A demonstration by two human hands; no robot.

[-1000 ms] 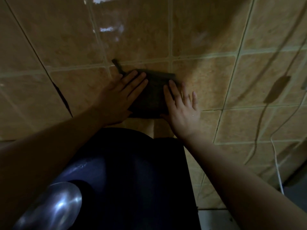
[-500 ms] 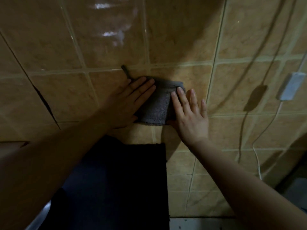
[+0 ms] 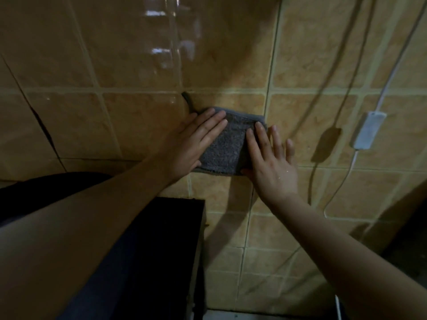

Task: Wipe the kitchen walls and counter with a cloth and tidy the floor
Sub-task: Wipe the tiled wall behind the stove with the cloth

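A folded grey cloth [image 3: 227, 146] lies flat against the tan tiled wall [image 3: 231, 54]. A small dark loop sticks up from its upper left corner. My left hand [image 3: 196, 142] presses on the cloth's left side with straight fingers. My right hand [image 3: 270, 162] presses on the right side, its fingers spread and partly on the bare tile. Both palms are flat against the wall.
A black box-like appliance [image 3: 166, 262] stands below the hands against the wall. A white cable with an inline switch [image 3: 369, 130] hangs down the wall at the right. A dark crack [image 3: 44, 130] runs through the tiles at the left.
Both hands and the cloth have slid to the right and upward along the wall. The view has shifted so the white switch and cable show at the right.
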